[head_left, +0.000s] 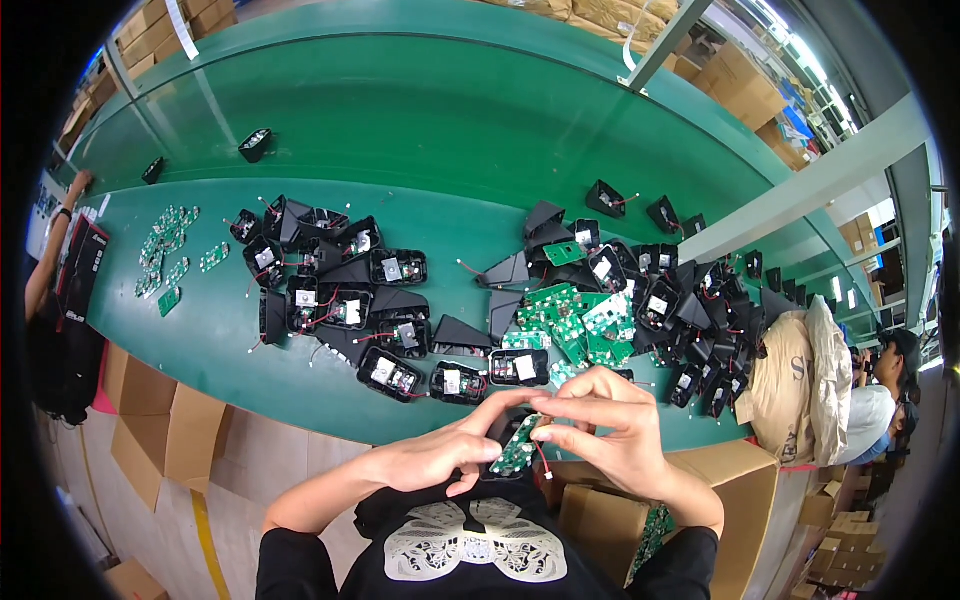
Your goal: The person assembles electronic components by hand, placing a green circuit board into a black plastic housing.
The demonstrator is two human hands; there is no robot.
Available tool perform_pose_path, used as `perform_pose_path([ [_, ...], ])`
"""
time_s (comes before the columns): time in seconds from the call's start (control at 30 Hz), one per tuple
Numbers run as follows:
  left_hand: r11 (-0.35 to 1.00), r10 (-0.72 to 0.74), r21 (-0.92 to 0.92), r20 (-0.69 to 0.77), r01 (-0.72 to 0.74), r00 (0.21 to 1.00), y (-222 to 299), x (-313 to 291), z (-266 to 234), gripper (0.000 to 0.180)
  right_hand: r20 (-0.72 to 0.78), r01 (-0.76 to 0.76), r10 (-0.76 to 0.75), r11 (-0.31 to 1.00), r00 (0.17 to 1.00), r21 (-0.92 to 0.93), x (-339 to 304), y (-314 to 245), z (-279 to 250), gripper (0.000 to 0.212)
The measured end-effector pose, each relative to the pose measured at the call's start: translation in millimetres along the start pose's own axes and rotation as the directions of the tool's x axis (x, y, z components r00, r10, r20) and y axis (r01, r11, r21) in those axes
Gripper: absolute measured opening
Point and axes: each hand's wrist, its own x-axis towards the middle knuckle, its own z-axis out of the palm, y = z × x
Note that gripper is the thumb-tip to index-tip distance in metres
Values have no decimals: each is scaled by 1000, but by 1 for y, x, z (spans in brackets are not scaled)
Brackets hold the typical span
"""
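Observation:
Close to my body, beyond the table's near edge, my left hand [440, 455] curls round a small black plastic housing, mostly hidden by fingers and board. A green circuit board [517, 450] lies tilted over the housing. From the right, my right hand [608, 425] pinches the board's upper end between thumb and fingers. A short red wire with a white plug [546, 468] hangs below the right fingers. Just past my hands stand black housings [459, 382] with white and metal parts inside, and a pile of loose green circuit boards [585, 322].
More black housings [690, 310] crowd the right side; others form a group at centre left. Small boards [165, 240] lie far left near another person's arm [45, 255]. A brown sack [790, 385] stands at the right end. Open cardboard boxes [725, 500] flank me below the table.

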Motion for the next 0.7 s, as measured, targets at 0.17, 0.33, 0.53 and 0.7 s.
perform_pose_path([
  [0.17,897,200,415,-69,-154,977,-2,-1,12,66,-55,246,-270,930,961,-272,2,0,0,28],
  [0.33,943,124,325,-161,-66,979,-2,0,16,61,-155,280,-379,854,912,-438,-3,-1,5,28],
  [0.53,931,218,331,-158,-156,963,-5,1,17,57,-130,345,-534,694,836,-632,-7,-2,9,35],
  [0.7,843,382,451,-120,-293,916,-17,6,15,59,-141,351,-511,741,848,-573,-8,-2,9,33],
])
